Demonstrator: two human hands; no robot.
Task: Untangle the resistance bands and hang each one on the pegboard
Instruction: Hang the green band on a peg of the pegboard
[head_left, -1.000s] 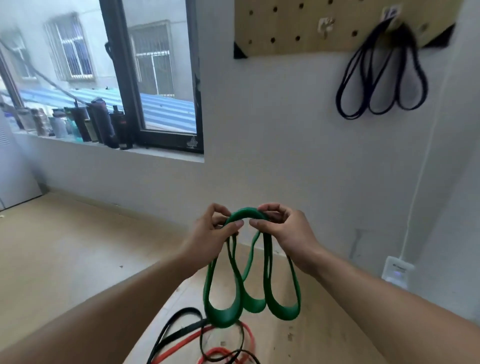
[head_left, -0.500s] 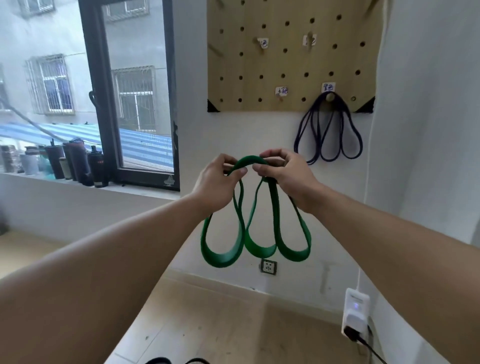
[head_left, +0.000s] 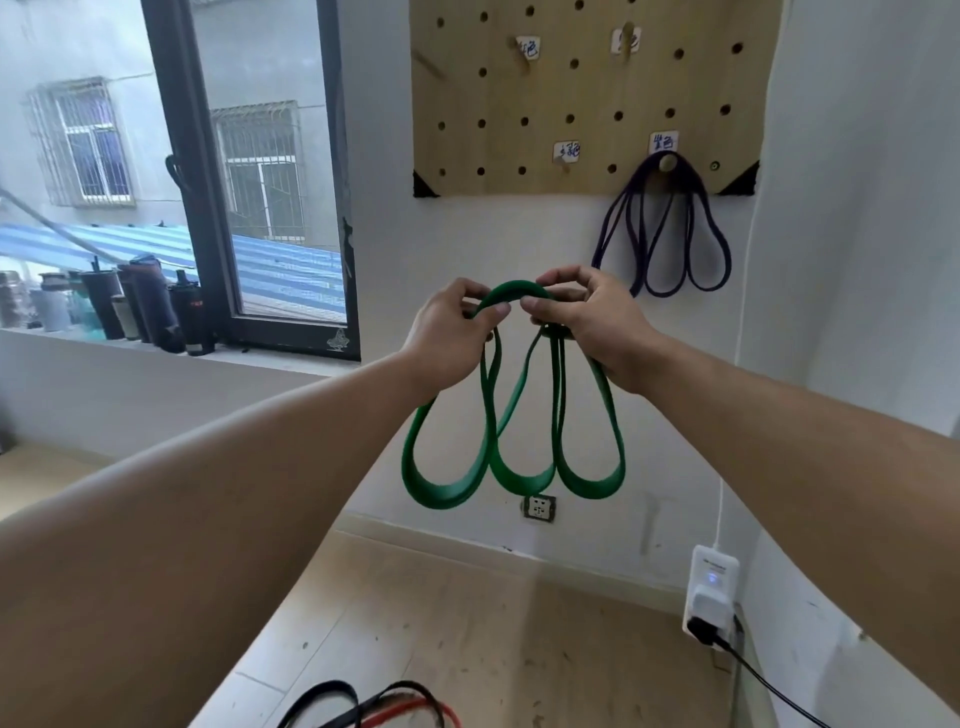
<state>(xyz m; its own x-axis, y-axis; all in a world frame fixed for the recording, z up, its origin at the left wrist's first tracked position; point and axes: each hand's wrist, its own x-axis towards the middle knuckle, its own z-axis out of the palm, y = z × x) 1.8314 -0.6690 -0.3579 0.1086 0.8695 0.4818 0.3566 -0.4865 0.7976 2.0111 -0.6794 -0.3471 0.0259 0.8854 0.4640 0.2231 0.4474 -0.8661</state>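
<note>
I hold a green resistance band (head_left: 511, 447) folded into three hanging loops in front of the wall. My left hand (head_left: 451, 332) and my right hand (head_left: 587, 317) pinch its top side by side. Above hangs the wooden pegboard (head_left: 582, 93) with labelled pegs. A purple band (head_left: 665, 234) hangs in loops from its lower right peg. The peg with a label (head_left: 565, 156) left of it carries nothing. Black and red bands (head_left: 374, 706) lie tangled on the floor at the bottom edge.
A dark-framed window (head_left: 244, 171) is on the left, with several bottles and cups (head_left: 135, 306) on its sill. A wall socket (head_left: 539, 508) sits low under the band. A white plug-in device with a black cable (head_left: 714, 597) is at the right wall. Wood floor below.
The hands and the green band have risen from low over the floor up toward the pegboard. The view tilted up, then slightly down; the floor bands are back in sight.
</note>
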